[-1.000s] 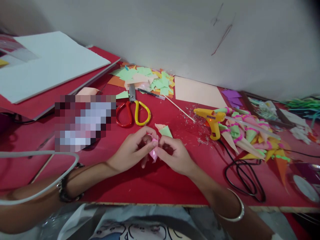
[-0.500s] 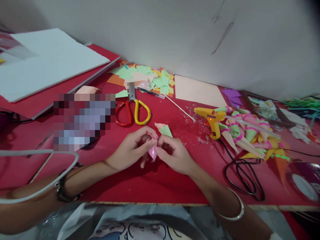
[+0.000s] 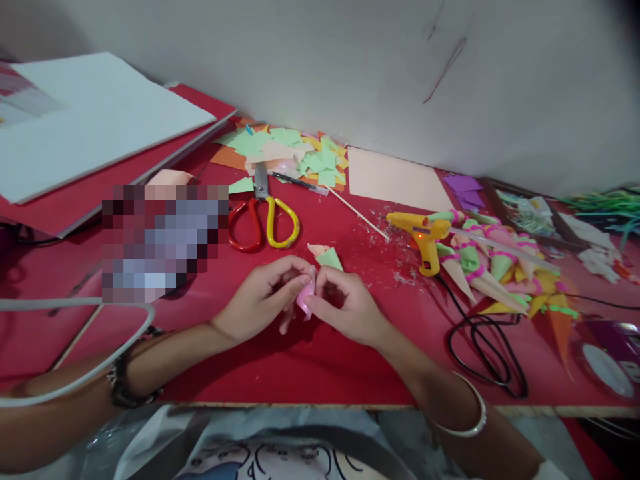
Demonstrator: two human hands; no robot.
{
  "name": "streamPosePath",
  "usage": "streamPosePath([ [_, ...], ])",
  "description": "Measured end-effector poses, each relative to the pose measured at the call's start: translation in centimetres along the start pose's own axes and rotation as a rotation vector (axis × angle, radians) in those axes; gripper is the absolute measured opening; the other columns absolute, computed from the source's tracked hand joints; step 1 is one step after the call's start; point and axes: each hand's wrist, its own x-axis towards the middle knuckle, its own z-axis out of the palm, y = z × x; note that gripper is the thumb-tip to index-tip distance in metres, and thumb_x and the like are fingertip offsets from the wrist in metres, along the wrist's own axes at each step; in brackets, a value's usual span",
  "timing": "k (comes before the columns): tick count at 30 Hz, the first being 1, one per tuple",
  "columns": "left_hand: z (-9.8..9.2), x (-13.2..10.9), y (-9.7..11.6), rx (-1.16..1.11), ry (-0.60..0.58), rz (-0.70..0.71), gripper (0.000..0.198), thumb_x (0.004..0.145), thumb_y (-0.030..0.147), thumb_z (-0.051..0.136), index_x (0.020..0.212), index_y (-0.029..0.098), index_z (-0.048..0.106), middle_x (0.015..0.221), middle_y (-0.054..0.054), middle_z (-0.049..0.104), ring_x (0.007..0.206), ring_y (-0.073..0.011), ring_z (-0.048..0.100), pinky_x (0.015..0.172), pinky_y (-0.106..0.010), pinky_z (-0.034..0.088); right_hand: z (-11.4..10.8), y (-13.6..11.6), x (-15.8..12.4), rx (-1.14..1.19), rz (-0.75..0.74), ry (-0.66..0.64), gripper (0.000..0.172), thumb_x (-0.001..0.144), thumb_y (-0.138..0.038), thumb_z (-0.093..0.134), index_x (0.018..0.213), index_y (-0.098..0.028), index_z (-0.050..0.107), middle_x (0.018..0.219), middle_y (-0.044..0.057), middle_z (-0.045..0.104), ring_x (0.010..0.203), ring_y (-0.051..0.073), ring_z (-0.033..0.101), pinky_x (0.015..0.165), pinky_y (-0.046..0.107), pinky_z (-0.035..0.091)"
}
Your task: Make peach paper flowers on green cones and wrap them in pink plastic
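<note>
A small shiny pink piece (image 3: 307, 300) is pinched between both hands above the red table (image 3: 300, 380). My left hand (image 3: 273, 293) grips its left side with thumb and fingers. On its right side, my right hand (image 3: 345, 301) closes its thumb and curled fingers on the same piece. Just behind the hands lie a light green paper piece (image 3: 330, 258) and a peach scrap (image 3: 317, 249). Scissors (image 3: 263, 213) with one red and one yellow handle rest behind my left hand.
To the right are a yellow glue gun (image 3: 425, 237), its coiled black cord (image 3: 487, 353) and a pile of colourful paper cones (image 3: 500, 257). Paper scraps (image 3: 285, 150) and a thin stick (image 3: 356, 212) lie further back. White board (image 3: 100, 127) stands back left.
The pink piece has turned slightly between my fingers. Both hands stay nearly in place, and the whole view has shifted a little.
</note>
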Motion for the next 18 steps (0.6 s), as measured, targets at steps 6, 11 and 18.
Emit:
streamPosePath([
  [6,0.11,0.00,0.14,0.036,-0.004,-0.011,0.011,0.086,0.027,0.040,0.088,0.018,0.045,0.056,0.006,0.053,0.032,-0.0029,0.047,0.031,-0.010,0.036,0.01,-0.01,-0.06,-0.021,0.008,0.008,0.020,0.075,-0.027,0.054,0.063,-0.018,0.041,0.057,-0.006,0.045,0.051,0.006,0.042,0.049,0.018,0.034],
  [11,0.19,-0.11,0.21,0.041,0.018,-0.015,0.010,0.084,0.027,0.043,0.087,0.018,0.045,0.056,0.006,0.052,0.032,-0.0030,0.046,0.030,-0.011,0.037,0.02,-0.19,-0.08,-0.035,0.002,0.012,0.020,0.075,-0.027,0.053,0.062,-0.018,0.040,0.056,-0.006,0.044,0.051,0.006,0.041,0.048,0.017,0.033],
  [18,0.12,0.03,0.34,0.029,0.005,-0.023,0.012,0.084,0.029,0.045,0.085,0.017,0.045,0.054,0.006,0.054,0.030,-0.0035,0.045,0.028,-0.011,0.035,0.05,-0.23,-0.08,-0.055,-0.007,0.013,0.020,0.076,-0.027,0.051,0.062,-0.019,0.039,0.055,-0.007,0.042,0.049,0.005,0.038,0.046,0.017,0.030],
])
